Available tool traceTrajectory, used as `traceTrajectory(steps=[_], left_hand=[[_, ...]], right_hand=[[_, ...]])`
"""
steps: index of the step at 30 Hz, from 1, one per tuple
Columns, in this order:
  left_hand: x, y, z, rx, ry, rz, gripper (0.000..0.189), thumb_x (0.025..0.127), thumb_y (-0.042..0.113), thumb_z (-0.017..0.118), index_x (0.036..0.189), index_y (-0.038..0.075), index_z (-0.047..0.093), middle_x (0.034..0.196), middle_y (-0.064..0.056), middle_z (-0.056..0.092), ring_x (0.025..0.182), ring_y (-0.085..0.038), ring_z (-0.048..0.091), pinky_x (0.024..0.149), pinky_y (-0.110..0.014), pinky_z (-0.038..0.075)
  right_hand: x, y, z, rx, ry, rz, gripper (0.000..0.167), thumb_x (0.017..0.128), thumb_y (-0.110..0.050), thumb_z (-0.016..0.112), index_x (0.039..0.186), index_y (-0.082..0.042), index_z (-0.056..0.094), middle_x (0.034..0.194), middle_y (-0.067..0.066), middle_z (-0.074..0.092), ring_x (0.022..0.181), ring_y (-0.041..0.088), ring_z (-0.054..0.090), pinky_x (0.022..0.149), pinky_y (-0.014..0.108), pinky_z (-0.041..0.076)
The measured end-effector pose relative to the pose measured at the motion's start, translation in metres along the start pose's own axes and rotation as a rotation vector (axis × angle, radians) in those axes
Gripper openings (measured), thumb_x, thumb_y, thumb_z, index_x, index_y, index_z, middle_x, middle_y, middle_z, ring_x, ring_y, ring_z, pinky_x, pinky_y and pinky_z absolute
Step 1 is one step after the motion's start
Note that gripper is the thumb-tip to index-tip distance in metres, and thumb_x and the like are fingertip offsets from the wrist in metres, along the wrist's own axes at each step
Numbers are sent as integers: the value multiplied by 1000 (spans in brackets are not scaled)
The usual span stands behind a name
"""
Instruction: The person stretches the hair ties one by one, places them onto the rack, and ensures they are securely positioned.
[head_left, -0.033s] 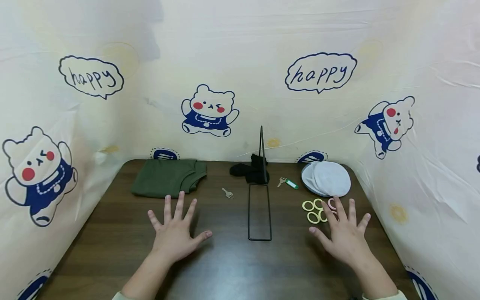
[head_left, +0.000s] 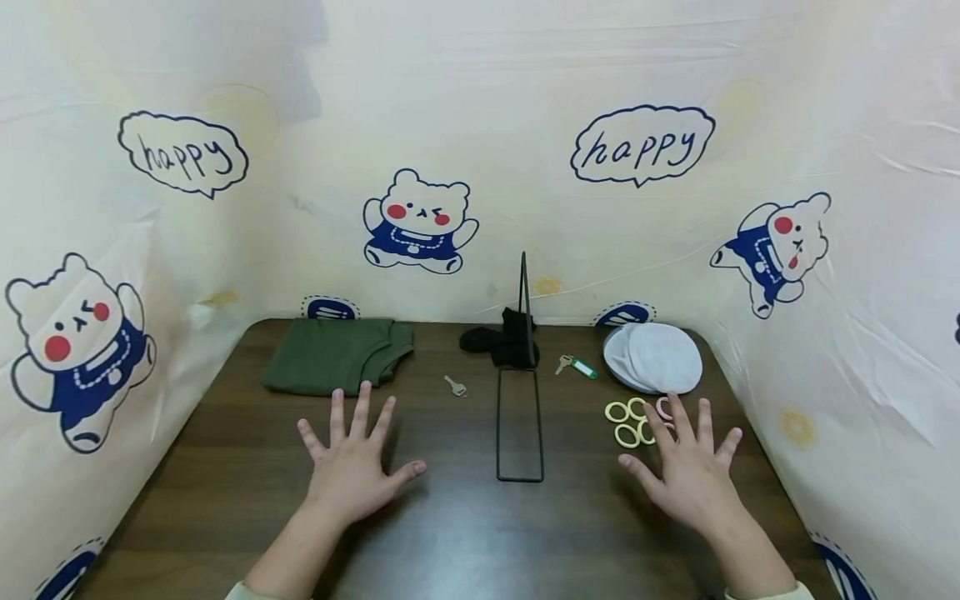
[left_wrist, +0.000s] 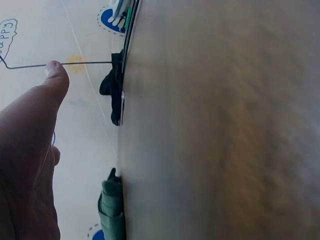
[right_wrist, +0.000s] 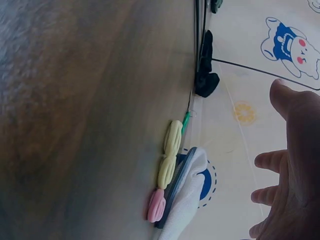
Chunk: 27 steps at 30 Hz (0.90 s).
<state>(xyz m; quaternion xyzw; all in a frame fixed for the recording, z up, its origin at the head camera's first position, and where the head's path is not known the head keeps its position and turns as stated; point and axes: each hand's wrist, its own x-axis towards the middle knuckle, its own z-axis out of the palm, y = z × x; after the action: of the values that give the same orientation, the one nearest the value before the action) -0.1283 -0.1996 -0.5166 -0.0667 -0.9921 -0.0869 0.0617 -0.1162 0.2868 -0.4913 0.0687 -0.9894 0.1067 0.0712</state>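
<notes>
My left hand (head_left: 351, 479), fingers spread and straight, is held above the table on the left and grips nothing. Just beyond its fingertips lies a folded dark green garment (head_left: 330, 357). My right hand (head_left: 690, 475) is likewise spread and holds nothing. Its index finger partly overlaps a group of pale yellow rings (head_left: 626, 435) and pink rings (head_left: 663, 407), which look like hair ties; some are hidden. Behind them, round white cloth pieces (head_left: 663, 354) lie on a dark-rimmed plate (right_wrist: 172, 197). Between the hands stands an L-shaped black wire frame (head_left: 498, 425), its base flat and its other part upright.
Black cloth items (head_left: 483, 340), perhaps socks, lie at the foot of the upright wire. A loose key (head_left: 455, 387) lies left of the frame, and a key with a green tag (head_left: 583, 367) to its right. A printed curtain (head_left: 480, 100) surrounds the brown table (head_left: 450, 533).
</notes>
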Motion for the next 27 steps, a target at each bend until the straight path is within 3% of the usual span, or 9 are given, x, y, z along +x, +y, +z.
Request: traceTrajectory(steps=[5,9,12,21,25,27], left_hand=[[7,2,-4,12,-14,-10,111,81,90,55,167,27,25,172,-1,-20,151,-39,-31,100,-78,-26],[13,3,-6,38,-28,-17,112,81,91,53,168,27,22,172,-2,-23,150,-38,-33,99,-78,-28],[16,2,-8,57,-36,-19,113,80,92,51,168,28,20,171,-2,-24,150,-38,-34,98,-77,-29],[23,-4,-10,116,-59,-13,116,78,95,48,168,27,21,171,-4,-23,150,-38,-34,100,-74,-30],[26,-4,-7,120,-72,7,117,77,95,50,167,26,23,172,-5,-19,151,-36,-32,105,-74,-26],[27,-4,-4,102,-80,25,119,75,94,55,167,26,23,173,-7,-15,153,-38,-28,107,-77,-19]], right_hand=[[2,4,2,-4,39,-6,97,91,-74,61,162,-12,36,170,26,11,150,55,-21,98,74,-31],[5,7,2,-35,65,-10,104,87,-75,65,165,-16,29,172,22,-4,146,53,-30,95,71,-33],[6,9,1,-71,54,-3,108,85,-79,64,167,-20,23,172,18,-14,143,52,-34,93,72,-35],[7,18,2,-127,15,16,109,84,-84,59,168,-27,19,171,16,-18,142,52,-37,91,77,-32],[7,23,1,-94,-17,-3,107,86,-74,67,167,-20,23,171,16,-18,145,51,-34,94,78,-30],[8,26,0,-51,-37,-26,103,87,-62,75,166,-15,27,172,22,-9,148,55,-25,100,81,-22]])
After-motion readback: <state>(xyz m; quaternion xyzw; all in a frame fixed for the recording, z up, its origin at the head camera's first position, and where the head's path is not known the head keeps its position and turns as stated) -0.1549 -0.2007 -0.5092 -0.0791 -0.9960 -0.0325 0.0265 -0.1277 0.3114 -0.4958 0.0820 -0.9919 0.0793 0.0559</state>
